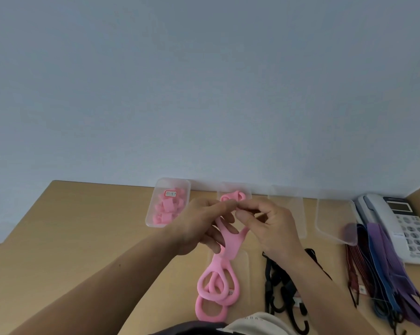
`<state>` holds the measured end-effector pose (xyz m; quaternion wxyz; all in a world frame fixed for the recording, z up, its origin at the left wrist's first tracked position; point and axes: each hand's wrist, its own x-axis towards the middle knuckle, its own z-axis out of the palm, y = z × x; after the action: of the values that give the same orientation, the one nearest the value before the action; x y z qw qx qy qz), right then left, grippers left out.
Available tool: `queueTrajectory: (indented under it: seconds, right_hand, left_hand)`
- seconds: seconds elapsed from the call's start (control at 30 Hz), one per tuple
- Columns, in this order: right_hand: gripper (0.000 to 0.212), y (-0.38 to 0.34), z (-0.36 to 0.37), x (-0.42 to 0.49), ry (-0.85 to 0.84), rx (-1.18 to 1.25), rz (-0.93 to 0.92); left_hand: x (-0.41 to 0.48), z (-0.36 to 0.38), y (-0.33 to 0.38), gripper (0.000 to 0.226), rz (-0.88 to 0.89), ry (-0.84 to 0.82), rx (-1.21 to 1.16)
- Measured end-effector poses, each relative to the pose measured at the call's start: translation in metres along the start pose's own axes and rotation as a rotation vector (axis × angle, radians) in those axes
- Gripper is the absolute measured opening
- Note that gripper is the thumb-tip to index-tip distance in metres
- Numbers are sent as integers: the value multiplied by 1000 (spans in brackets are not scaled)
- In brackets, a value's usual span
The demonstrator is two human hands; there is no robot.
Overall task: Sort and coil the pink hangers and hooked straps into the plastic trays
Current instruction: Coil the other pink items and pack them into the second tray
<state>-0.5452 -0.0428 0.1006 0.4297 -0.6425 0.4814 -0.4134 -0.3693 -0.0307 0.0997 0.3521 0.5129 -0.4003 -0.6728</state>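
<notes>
hanger (228, 240), one, in left hand (199, 228), right hand (272, 226)

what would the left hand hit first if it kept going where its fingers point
Likely the right hand: the left hand points at it across the pink hanger both pinch.

Both bare forearms reach in from below and converge, the hands meeting fingertip to fingertip. The left hand (199, 226) pinches the hanger (229, 247) with thumb and forefinger, its other fingers curled beneath. The right hand (274, 226) pinches it too, fingers curled.
</notes>
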Motion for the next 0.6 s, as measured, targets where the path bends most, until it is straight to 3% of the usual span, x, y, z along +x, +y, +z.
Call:
queueTrajectory:
  seconds: [0.13, 0.27, 0.37, 0.6]
  right_hand:
    - [26, 5, -2, -2, -24, 67, 61]
    - [11, 6, -5, -3, -90, 149, 117]
    - [11, 7, -7, -3, -97, 66, 83]
    - [12, 10, 0, -7, 38, -160, -97]
  left_hand:
    - [-2, -2, -1, 19, 54, -70, -42]
    - [-4, -1, -2, 13, 137, -93, -8]
    - [-4, 1, -5, 4, 169, -78, 20]
    - [-4, 5, -5, 13, 59, -60, -61]
